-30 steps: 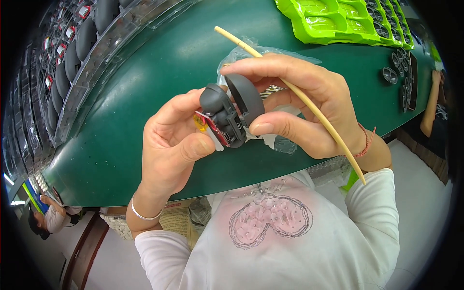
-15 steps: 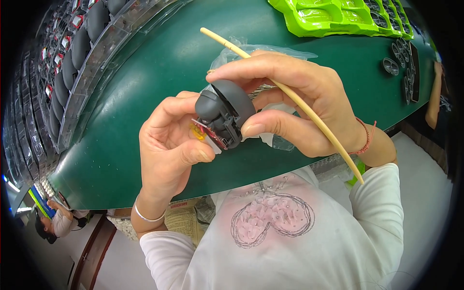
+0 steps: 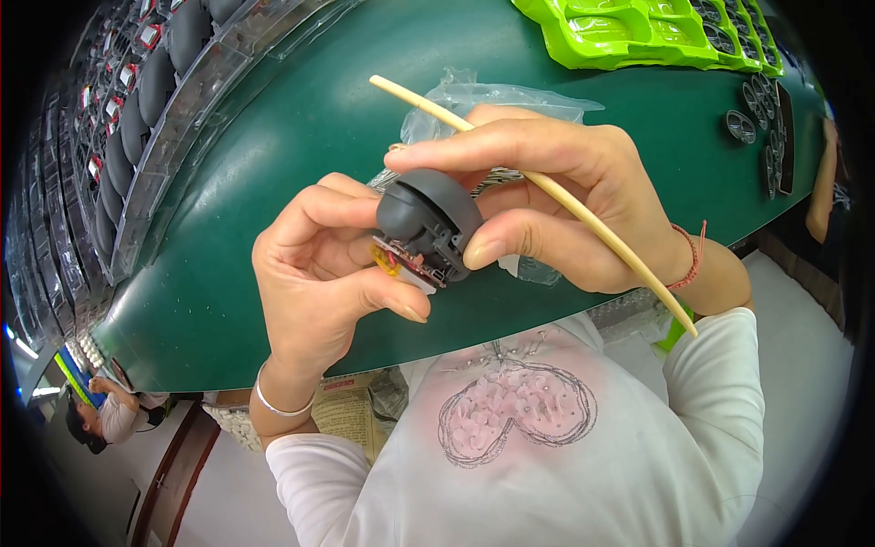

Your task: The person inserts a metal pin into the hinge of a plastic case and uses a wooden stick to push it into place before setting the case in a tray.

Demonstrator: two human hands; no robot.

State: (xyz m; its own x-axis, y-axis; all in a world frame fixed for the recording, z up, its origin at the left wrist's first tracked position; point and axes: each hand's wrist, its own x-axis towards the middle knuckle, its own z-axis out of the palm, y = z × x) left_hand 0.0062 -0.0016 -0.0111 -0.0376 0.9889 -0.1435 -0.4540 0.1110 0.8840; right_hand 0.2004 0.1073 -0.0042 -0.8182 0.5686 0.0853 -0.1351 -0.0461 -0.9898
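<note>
Between my two hands, above the green table, is a rounded dark grey plastic housing (image 3: 436, 208). A red circuit board (image 3: 415, 264) shows at its open lower side, with a yellow part (image 3: 386, 260) at the board's left end. My left hand (image 3: 308, 273) grips the housing's left side, thumb below near the board and fingers behind. My right hand (image 3: 583, 173) pinches the right side, thumb low and index finger over the top. A pale wooden stick (image 3: 602, 233) lies across my right hand, tucked between thumb and fingers, slanting down to the right.
Clear plastic trays (image 3: 173, 155) with grey shells and red-edged parts stand along the left. A bright green tray (image 3: 602, 32) sits at the far right, near small dark round parts (image 3: 740, 127). A crumpled clear bag (image 3: 510, 98) lies behind my hands. Other people are at the edges.
The housing has tipped slightly and moved a little lower, showing more of the circuit board. My left thumb has slid right along its underside. The stick's upper end has dropped slightly.
</note>
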